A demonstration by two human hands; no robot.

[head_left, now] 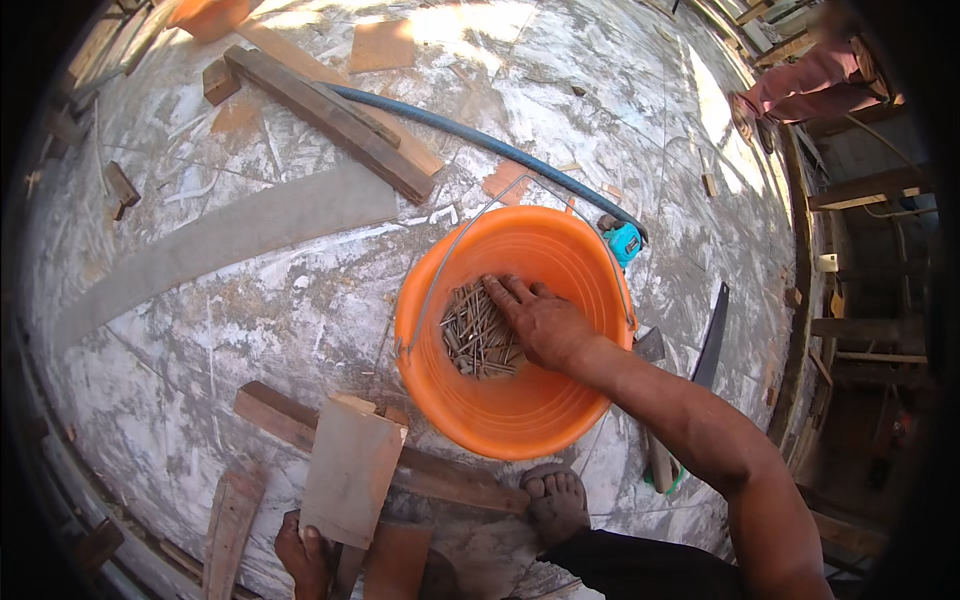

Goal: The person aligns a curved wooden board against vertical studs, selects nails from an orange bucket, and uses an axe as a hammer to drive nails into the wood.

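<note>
An orange bucket [470, 425] with a thin wire handle stands in the middle, with a pile of loose nails [478, 335] at its bottom. Inside it, my right hand [540, 322] reaches down, fingers stretched and slightly apart, their tips touching the nails. The thumb is hidden, and no nail shows gripped. At the lower left, my left hand [303, 555] is closed on the bottom edge of a flat greyish-brown piece of board [350, 470], held tilted up over a dark wooden beam [455, 482].
Right of the bucket lie a hammer [655, 455] and a black saw blade [712, 335]. A teal tape measure [622, 243] touches the end of a blue hose [470, 133]. Timber beams [330, 122] lie at the upper left. Another person's legs [805, 85] show at the upper right.
</note>
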